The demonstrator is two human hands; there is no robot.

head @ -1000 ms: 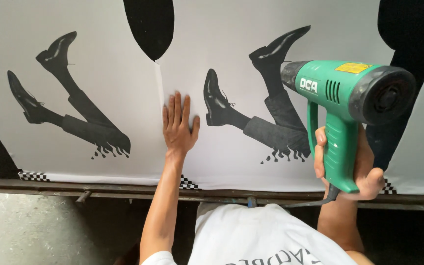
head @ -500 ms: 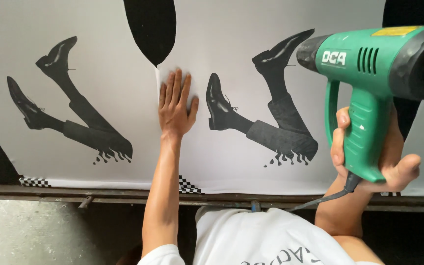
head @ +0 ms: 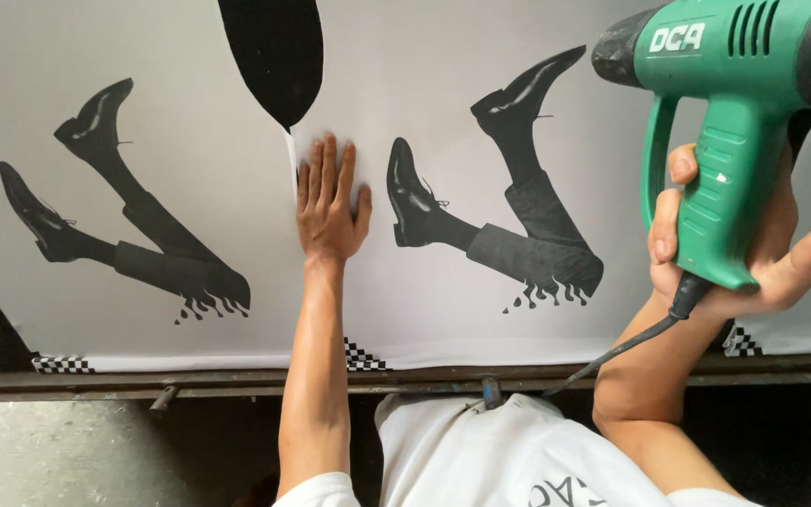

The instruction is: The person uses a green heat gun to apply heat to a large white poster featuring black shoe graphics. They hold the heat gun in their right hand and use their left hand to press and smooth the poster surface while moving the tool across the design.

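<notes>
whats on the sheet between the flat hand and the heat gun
In the head view, printed black legs in shoes on the white sheet lie between left hand and green heat gun.

1. Bright, even, diffuse light covers the white printed sheet [head: 443,84]; no glare.
2. Soft sheen on the forearm.
3. The near green heat gun [head: 734,113] looks slightly soft.
4. The bottom strip lies dim.

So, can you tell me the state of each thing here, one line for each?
left hand: open, flat, palm pressed on the printed sheet
right hand: closed around the heat gun's handle
heat gun: held up off the sheet, nozzle pointing left
printed sheet: spread flat, with a pale seam beside the left hand
cord: hanging loose from the handle
</notes>
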